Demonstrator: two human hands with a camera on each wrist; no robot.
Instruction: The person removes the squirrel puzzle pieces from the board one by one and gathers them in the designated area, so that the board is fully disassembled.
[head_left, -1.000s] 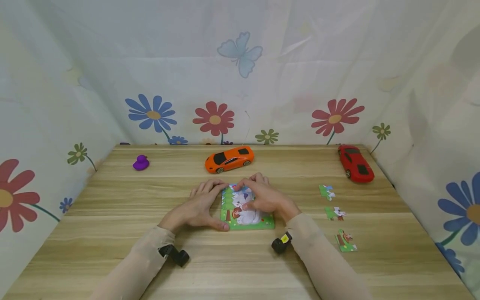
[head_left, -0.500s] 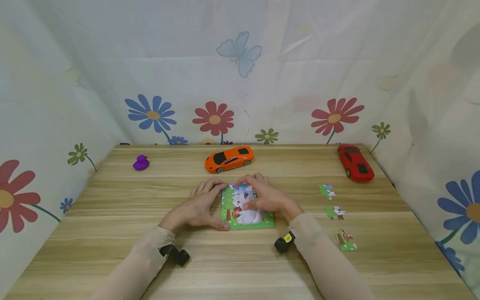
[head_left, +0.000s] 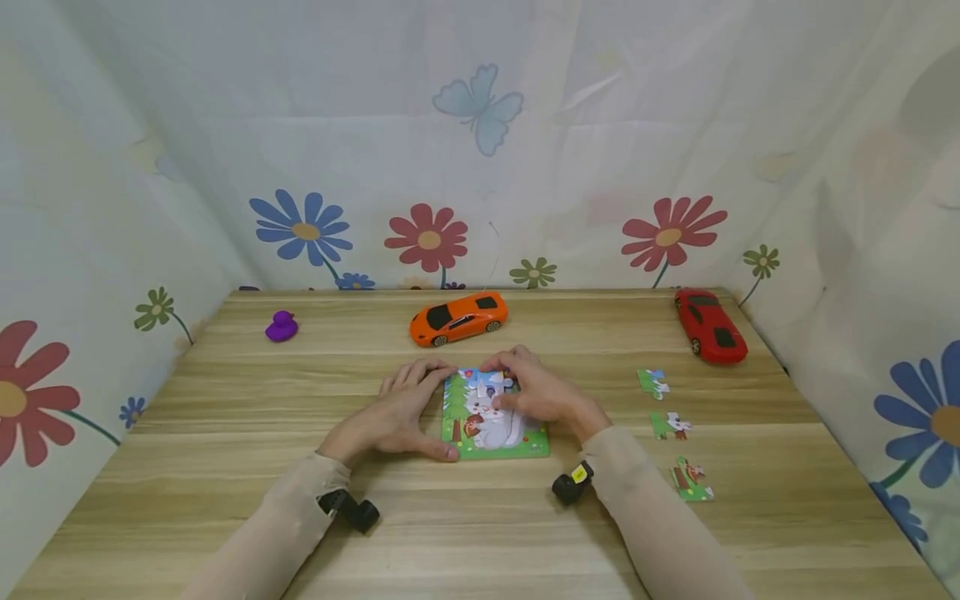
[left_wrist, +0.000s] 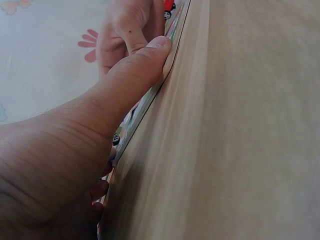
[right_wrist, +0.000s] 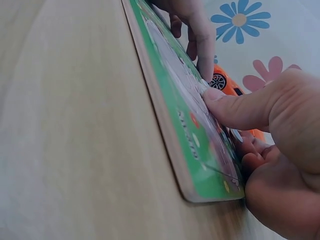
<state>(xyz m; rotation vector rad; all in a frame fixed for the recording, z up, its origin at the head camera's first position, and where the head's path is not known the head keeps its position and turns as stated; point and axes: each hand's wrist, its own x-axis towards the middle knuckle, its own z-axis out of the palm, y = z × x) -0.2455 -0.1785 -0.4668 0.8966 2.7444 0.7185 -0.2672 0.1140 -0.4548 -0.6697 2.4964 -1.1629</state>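
Note:
A jigsaw puzzle board (head_left: 495, 454) with a white squirrel and green trees lies flat on the wooden table. My left hand (head_left: 397, 417) holds its left side, thumb at the near corner and forefinger at the far one. Over the board's upper right part, my right hand (head_left: 546, 395) pinches a bluish-white puzzle piece (head_left: 496, 387) between thumb and forefinger. In the right wrist view the right thumb (right_wrist: 217, 97) is low over the picture, and the other fingers curl behind the far edge of the board (right_wrist: 190, 170). The left thumb (left_wrist: 158, 45) lies along the board's near edge in the left wrist view.
Loose puzzle pieces lie in a column to the right: a top one (head_left: 655, 384), a middle one (head_left: 671, 426) and a lower one (head_left: 693, 481). Behind stand an orange toy car (head_left: 459, 320), a red toy car (head_left: 711, 327) and a purple duck (head_left: 282, 326). Flowered cloth walls surround the table.
My right hand has shifted slightly right and back from the board's middle, uncovering more of the picture and the bluish-white piece. The left hand and the loose pieces have stayed in place.

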